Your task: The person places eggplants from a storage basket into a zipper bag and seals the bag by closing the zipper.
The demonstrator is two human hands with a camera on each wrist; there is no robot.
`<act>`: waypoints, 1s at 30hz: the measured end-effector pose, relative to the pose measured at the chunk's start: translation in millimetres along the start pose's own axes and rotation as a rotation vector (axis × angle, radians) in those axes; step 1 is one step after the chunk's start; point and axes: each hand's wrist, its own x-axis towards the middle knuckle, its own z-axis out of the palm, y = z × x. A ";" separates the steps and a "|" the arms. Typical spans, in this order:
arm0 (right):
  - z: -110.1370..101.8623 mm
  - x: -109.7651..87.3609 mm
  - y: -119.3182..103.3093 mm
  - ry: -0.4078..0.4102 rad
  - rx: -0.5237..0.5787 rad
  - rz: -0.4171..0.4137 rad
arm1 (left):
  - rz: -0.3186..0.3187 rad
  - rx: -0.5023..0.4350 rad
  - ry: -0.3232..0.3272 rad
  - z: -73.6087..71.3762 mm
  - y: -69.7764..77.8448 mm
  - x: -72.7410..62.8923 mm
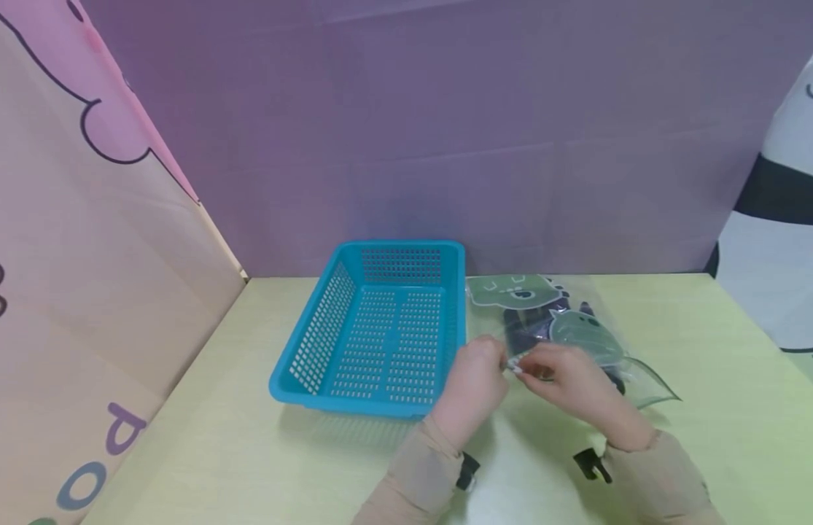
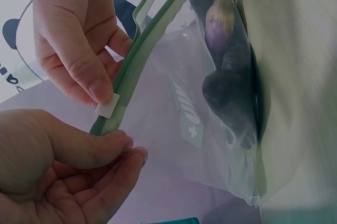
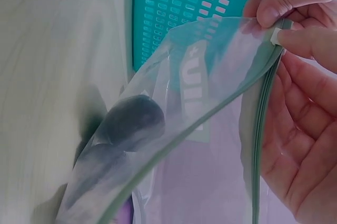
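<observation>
A clear slider bag [image 1: 586, 339] with green printed shapes lies on the table, its near edge lifted. Dark purple things that look like eggplants [image 2: 229, 95] are inside. My left hand [image 1: 475, 379] pinches the corner of the bag's green zip strip [image 2: 147, 45] between thumb and fingers. Close beside it, my right hand [image 1: 573, 383] pinches the white slider [image 2: 108, 105] near that same corner. In the right wrist view, the two green edges [image 3: 257, 145] stand apart beyond the slider, so the bag's mouth gapes there.
A blue plastic basket [image 1: 360, 407] with slotted walls stands left of the bag, close to my left hand. Purple cloth [image 1: 413, 146] hangs behind the pale table [image 1: 203, 437]. Printed cloths flank both sides.
</observation>
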 end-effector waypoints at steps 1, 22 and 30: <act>-0.1 0.0 0.5 -0.002 -0.002 0.000 | -0.003 -0.005 -0.001 0.2 -0.3 0.2; -9.2 -2.3 6.6 -0.084 0.022 0.072 | 0.013 -0.005 0.028 1.1 -2.4 0.3; -10.8 -4.2 9.4 -0.078 0.018 0.076 | 0.027 0.037 0.040 0.7 -3.1 1.0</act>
